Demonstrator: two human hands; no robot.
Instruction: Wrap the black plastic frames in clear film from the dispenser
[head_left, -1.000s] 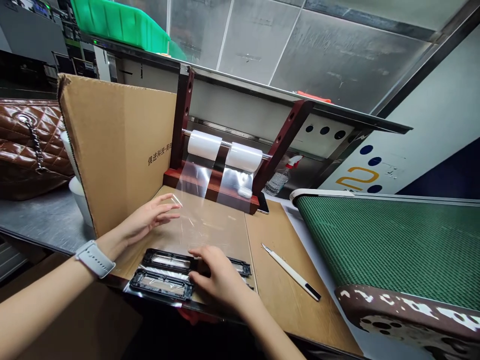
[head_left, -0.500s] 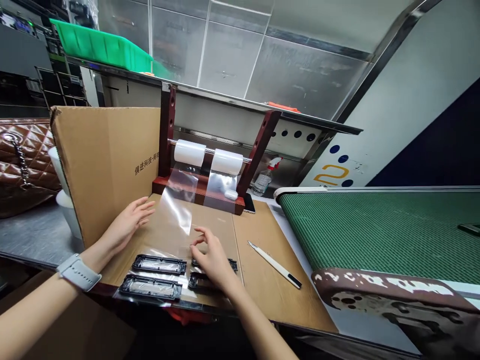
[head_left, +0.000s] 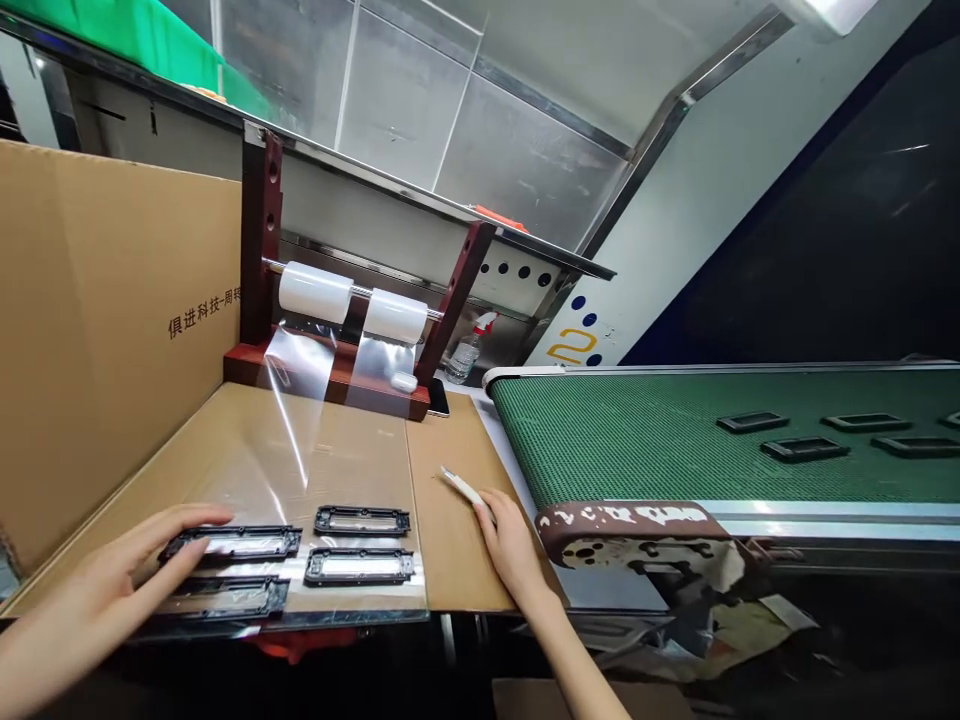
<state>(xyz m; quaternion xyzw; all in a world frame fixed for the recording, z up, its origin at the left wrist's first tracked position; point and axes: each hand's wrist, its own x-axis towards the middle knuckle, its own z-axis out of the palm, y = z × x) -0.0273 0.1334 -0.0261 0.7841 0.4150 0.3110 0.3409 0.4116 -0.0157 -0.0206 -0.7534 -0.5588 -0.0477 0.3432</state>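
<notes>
My right hand is closed around the rear of a white utility knife, whose tip points up and left over the cardboard. My left hand reaches in from the left with thumb and index finger apart, over the upper left black plastic frame. Below it lies the lower left frame, partly covered by the hand. Two more frames, an upper right one and a lower right one, lie beside them. Clear film stretches from a roll down to the frames.
A dark red wooden stand holds the rolls behind the work surface. A cardboard wall rises on the left. To the right runs a green conveyor belt with several dark frames on it. A spray bottle stands behind.
My right hand has left the frames, moved right and taken hold of the utility knife. My left hand has come down onto the left frames. The view has swung right.
</notes>
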